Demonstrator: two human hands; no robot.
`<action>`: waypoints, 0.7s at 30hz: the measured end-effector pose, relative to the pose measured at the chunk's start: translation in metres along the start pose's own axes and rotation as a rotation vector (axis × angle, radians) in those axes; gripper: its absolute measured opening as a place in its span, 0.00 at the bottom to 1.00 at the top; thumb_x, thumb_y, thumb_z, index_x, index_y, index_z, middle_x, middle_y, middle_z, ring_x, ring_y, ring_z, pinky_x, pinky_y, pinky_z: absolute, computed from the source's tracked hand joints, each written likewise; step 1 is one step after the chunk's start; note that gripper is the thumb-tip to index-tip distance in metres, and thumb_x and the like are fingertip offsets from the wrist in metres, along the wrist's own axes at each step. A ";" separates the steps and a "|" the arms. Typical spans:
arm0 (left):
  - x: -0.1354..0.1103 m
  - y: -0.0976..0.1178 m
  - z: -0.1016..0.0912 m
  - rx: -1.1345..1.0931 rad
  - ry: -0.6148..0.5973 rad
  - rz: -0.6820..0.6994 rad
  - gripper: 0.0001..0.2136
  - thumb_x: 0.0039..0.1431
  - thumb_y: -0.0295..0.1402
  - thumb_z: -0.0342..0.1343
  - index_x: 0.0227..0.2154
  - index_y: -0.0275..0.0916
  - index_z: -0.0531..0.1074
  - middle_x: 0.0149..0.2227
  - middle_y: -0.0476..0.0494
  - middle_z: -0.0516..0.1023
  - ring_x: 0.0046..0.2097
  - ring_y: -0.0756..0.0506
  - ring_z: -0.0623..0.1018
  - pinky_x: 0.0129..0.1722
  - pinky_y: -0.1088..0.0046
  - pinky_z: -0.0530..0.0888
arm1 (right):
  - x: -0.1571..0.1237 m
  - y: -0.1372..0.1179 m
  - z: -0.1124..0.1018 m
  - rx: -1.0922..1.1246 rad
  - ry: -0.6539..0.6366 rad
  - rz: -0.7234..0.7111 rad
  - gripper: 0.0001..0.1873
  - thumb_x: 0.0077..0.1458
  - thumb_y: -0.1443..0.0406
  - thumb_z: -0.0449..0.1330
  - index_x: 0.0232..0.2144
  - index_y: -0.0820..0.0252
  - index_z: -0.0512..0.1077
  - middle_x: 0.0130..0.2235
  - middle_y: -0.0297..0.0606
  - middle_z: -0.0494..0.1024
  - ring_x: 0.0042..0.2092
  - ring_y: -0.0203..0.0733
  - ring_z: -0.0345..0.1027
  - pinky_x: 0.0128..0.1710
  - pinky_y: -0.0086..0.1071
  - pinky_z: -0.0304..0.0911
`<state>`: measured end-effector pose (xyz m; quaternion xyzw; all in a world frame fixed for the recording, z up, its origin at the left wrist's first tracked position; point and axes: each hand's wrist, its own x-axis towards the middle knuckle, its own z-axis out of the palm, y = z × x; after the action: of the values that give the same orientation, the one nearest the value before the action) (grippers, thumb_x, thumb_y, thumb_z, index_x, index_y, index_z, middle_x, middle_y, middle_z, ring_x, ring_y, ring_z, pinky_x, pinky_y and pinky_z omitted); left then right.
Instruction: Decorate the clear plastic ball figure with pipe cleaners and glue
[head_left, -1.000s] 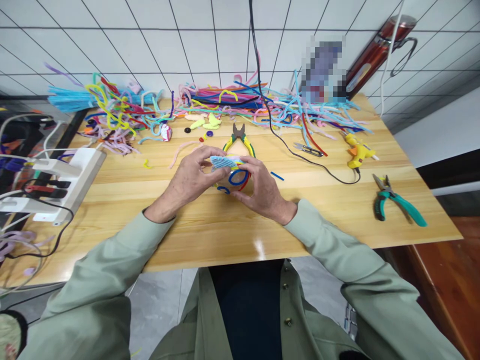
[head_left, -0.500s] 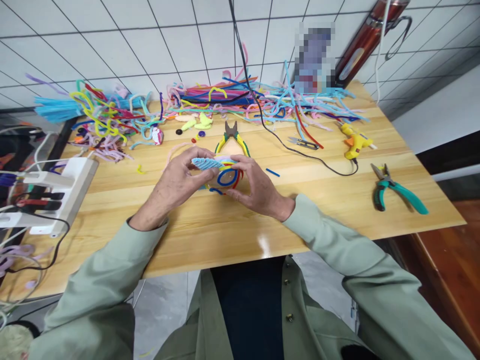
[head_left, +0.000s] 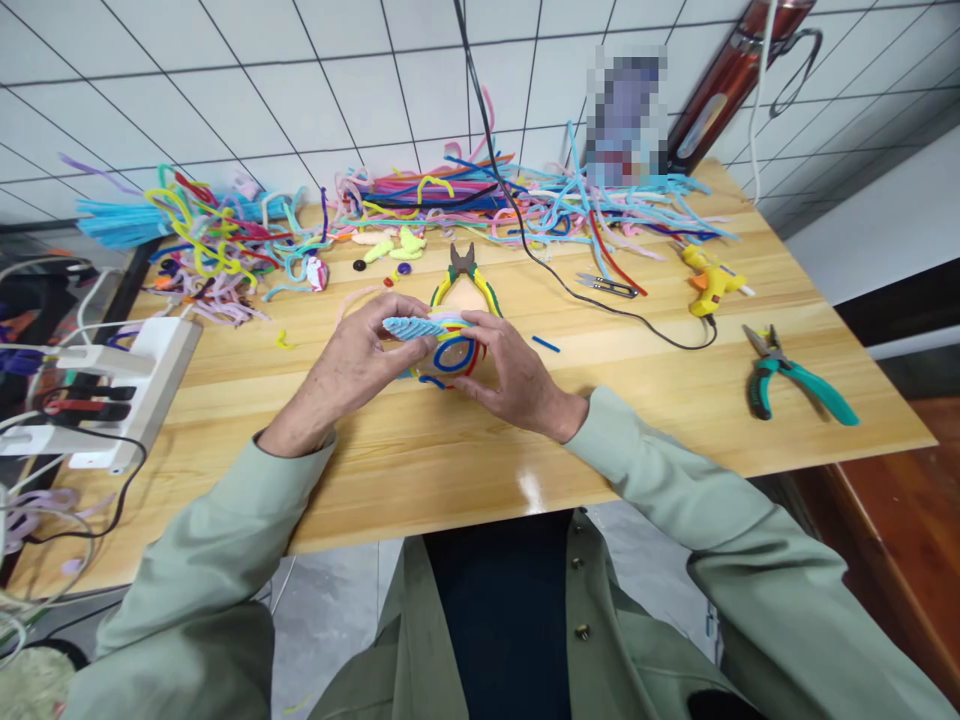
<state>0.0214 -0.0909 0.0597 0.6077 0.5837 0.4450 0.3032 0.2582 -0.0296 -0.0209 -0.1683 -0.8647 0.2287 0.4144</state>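
Note:
Between my hands is a pipe-cleaner craft piece [head_left: 455, 354] with blue, red, yellow and pink strands bent into loops. Its light blue ribbed part [head_left: 411, 328] sticks out to the left. My left hand [head_left: 379, 350] pinches that ribbed part between thumb and fingers. On the other side, my right hand [head_left: 510, 370] grips the looped end, fingers above and thumb below. Parts of the piece are hidden by the fingers. Just behind it lie yellow-green pliers [head_left: 463, 262] with their jaws pointing at the wall. A short blue pipe-cleaner piece [head_left: 546, 344] rests right of my right hand.
Heaped pipe cleaners [head_left: 435, 195] line the wall. To the right lie thread snips [head_left: 607, 285], a yellow glue gun [head_left: 709, 282] with a black cord, and teal pliers [head_left: 795, 375]. A white power strip [head_left: 154, 390] with cables stands left. A red flask [head_left: 739, 80] leans behind.
Both hands keep nearly the same hold on the craft piece. The view has shifted very slightly; nothing else has visibly moved.

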 end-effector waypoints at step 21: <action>0.022 0.022 -0.023 -0.031 -0.405 -0.141 0.25 0.49 0.35 0.79 0.52 0.45 0.86 0.52 0.42 0.85 0.61 0.29 0.82 0.66 0.55 0.75 | 0.003 0.003 -0.003 -0.033 -0.125 -0.123 0.27 0.67 0.65 0.66 0.64 0.44 0.66 0.72 0.48 0.71 0.73 0.57 0.67 0.68 0.62 0.71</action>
<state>0.0083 -0.0763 0.0930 0.6375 0.5451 0.3005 0.4541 0.2591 -0.0248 -0.0193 -0.1073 -0.9013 0.1986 0.3698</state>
